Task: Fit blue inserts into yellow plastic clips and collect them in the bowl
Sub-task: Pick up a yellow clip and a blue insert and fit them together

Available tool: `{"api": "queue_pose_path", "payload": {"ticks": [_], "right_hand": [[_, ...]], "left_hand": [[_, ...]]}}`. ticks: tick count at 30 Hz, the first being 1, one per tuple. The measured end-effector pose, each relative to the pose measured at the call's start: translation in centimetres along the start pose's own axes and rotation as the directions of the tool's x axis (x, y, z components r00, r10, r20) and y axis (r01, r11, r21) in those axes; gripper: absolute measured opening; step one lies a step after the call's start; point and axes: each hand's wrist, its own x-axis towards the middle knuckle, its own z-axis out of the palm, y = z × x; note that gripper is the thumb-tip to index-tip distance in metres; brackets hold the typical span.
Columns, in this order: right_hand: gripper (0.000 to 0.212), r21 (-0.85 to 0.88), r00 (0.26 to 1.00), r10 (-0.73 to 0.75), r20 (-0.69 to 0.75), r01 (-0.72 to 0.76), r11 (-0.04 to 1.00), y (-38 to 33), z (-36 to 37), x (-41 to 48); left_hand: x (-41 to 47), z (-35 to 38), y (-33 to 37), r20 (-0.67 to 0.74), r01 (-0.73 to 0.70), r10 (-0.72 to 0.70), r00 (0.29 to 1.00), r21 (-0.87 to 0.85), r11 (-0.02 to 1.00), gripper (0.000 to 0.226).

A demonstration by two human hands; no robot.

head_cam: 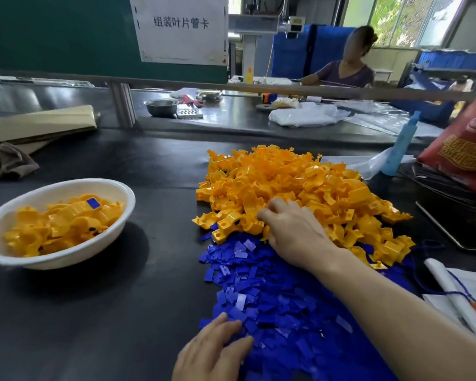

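Right hand [294,232] on yellow clips [300,177]; red bag [462,149] beside them.

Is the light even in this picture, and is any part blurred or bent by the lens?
Head view: the light is uneven, the window is partly washed out and the far metal table shows glare; the bowl throws a soft shadow to its right; the wide lens bends the rail across the back.

Fingers [279,206] of right hand [297,235] half out of sight among yellow clips [294,174]
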Motion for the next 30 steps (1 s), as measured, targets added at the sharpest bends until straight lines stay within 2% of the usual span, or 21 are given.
{"api": "queue_pose_path", "payload": {"ticks": [5, 7, 9, 11, 16, 18, 20, 21, 24, 25, 26, 28, 29, 30], "right_hand": [[0.036, 0.046, 0.994, -0.106, -0.033, 0.107, 0.993, -0.9, -2.4, -4.5], [0.038, 0.098, 0.994, -0.076, -0.082, 0.084, 0.992, -1.5, -3.2, -6.3], [0.041, 0.257, 0.994, -0.005, -0.111, 0.033, 0.966, -2.2, -3.9, -7.7], [0.042, 0.414, 0.99, 0.083, -0.112, -0.029, 0.91, -2.8, -4.2, -8.8], [0.024, 0.612, 0.943, 0.328, -0.049, -0.231, 0.756, -3.5, -4.5, -10.3], [0.023, 0.711, 0.912, 0.406, 0.053, -0.32, 0.626, -3.8, -4.6, -11.0], [0.023, 0.808, 0.872, 0.448, 0.195, -0.402, 0.431, -4.3, -4.9, -11.6], [0.023, 0.817, 0.86, 0.456, 0.229, -0.424, 0.39, -4.4, -5.0, -11.9], [0.022, 0.763, 0.851, 0.485, 0.201, -0.447, 0.467, -4.3, -5.3, -12.7], [0.02, 0.776, 0.837, 0.501, 0.219, -0.461, 0.431, -4.3, -5.6, -13.0], [0.017, 0.823, 0.82, 0.508, 0.263, -0.465, 0.325, -4.3, -5.9, -13.4], [0.013, 0.898, 0.8, 0.452, 0.394, -0.44, -0.004, -4.8, -6.8, -14.3], [0.013, 0.892, 0.8, 0.397, 0.45, -0.425, -0.154, -5.2, -7.2, -14.8], [0.014, 0.867, 0.8, 0.34, 0.495, -0.425, -0.261, -5.8, -7.6, -15.3]], "left_hand": [[-0.6, 0.3, -0.2, -0.032, 0.037, -0.037, 0.999, -0.009, 0.999, 0.038], [-0.8, 0.4, 0.0, -0.04, 0.076, -0.075, 0.996, 0.02, 0.997, 0.045], [-1.0, 0.4, 0.3, -0.064, 0.079, -0.077, 0.995, 0.021, 0.997, 0.046], [-1.2, 0.5, 0.5, -0.09, 0.064, -0.065, 0.994, -0.012, 0.998, 0.046], [-1.8, 0.3, 0.8, -0.123, 0.086, -0.102, 0.987, -0.126, 0.988, 0.044], [-2.0, 0.3, 0.9, -0.124, 0.105, -0.124, 0.984, -0.154, 0.983, 0.045], [-2.0, 0.3, 1.0, -0.113, 0.134, -0.156, 0.981, -0.178, 0.975, 0.045], [-1.9, 0.2, 1.1, -0.106, 0.147, -0.169, 0.98, -0.19, 0.971, 0.046], [-2.1, -0.1, 1.3, -0.072, 0.168, -0.19, 0.979, -0.233, 0.958, 0.045], [-2.3, -0.2, 1.3, -0.065, 0.186, -0.209, 0.976, -0.259, 0.948, 0.045], [-2.4, -0.4, 1.5, -0.056, 0.214, -0.241, 0.969, -0.295, 0.931, 0.044], [-2.3, -1.0, 2.1, -0.014, 0.274, -0.308, 0.951, -0.426, 0.862, 0.038], [-2.2, -1.2, 2.5, 0.023, 0.3, -0.338, 0.941, -0.519, 0.801, 0.034], [-2.0, -1.3, 2.8, 0.067, 0.334, -0.372, 0.926, -0.605, 0.723, 0.033]]}}
